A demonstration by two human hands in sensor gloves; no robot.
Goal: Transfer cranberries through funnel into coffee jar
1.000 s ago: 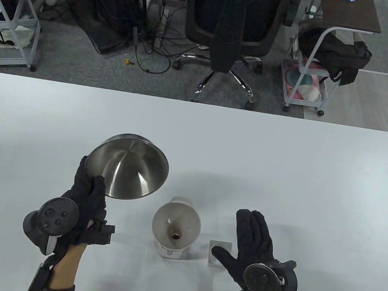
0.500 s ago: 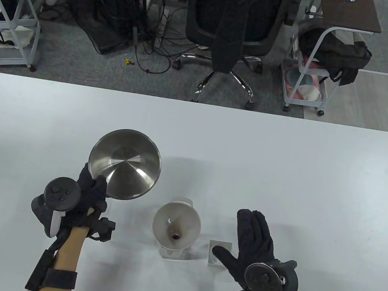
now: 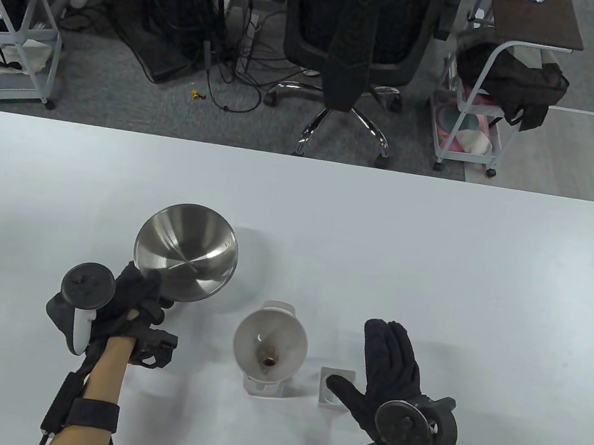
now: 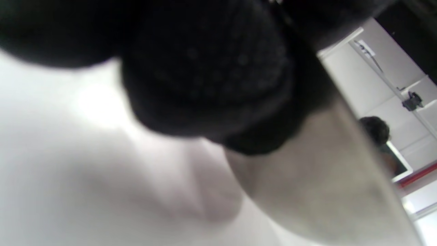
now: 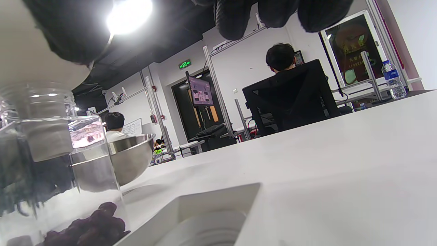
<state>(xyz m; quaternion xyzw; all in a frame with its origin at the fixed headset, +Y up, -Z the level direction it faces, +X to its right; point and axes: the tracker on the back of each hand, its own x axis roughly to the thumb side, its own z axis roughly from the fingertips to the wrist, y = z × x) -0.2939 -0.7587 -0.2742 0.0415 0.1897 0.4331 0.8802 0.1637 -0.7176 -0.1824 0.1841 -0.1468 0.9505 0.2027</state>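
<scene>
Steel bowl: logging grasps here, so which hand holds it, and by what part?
The left hand grips the steel bowl by its near rim; the right hand holds nothing.

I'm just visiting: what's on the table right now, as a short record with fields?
left hand: grips the rim of the steel bowl, which looks empty
right hand: fingers spread, holding nothing, beside the funnel
funnel: white, seated in the glass jar
cranberries: dark pile at the jar's bottom
white square lid: lies partly under the right thumb
</scene>
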